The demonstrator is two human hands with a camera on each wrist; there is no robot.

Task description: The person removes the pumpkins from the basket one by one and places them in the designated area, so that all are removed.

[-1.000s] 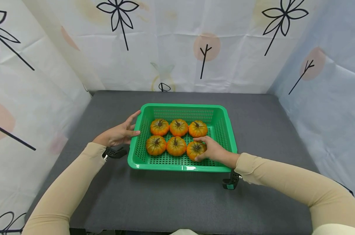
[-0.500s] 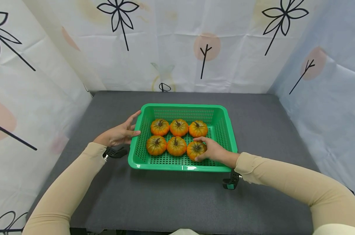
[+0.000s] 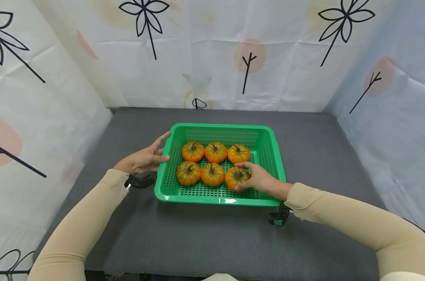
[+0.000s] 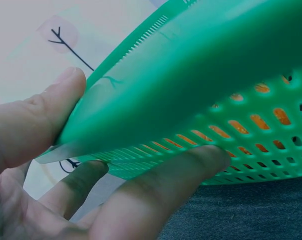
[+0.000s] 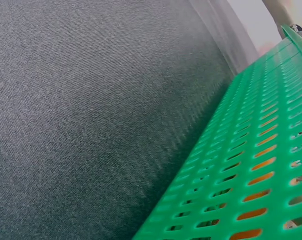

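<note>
A green plastic basket (image 3: 219,201) with slotted walls holds several small orange pumpkins in two rows. My left hand (image 3: 142,159) grips the basket's left end. In the left wrist view its thumb (image 4: 45,112) lies at the rim and its fingers reach under the rim against the outer wall. Inside the basket, my right hand (image 3: 263,180) holds the front-right pumpkin (image 3: 236,178), thumb at its near side and fingers at its far side. That pumpkin sits low, level with its neighbours; its underside is hidden. The right wrist view shows only the basket's outer wall (image 5: 261,140), not the hand.
The basket stands on a dark grey cloth-covered table (image 3: 212,238). Pale patterned fabric (image 3: 282,78) hangs behind and at both sides. A black wrist strap (image 3: 139,181) is on the left wrist and another black device (image 3: 280,216) on the right wrist.
</note>
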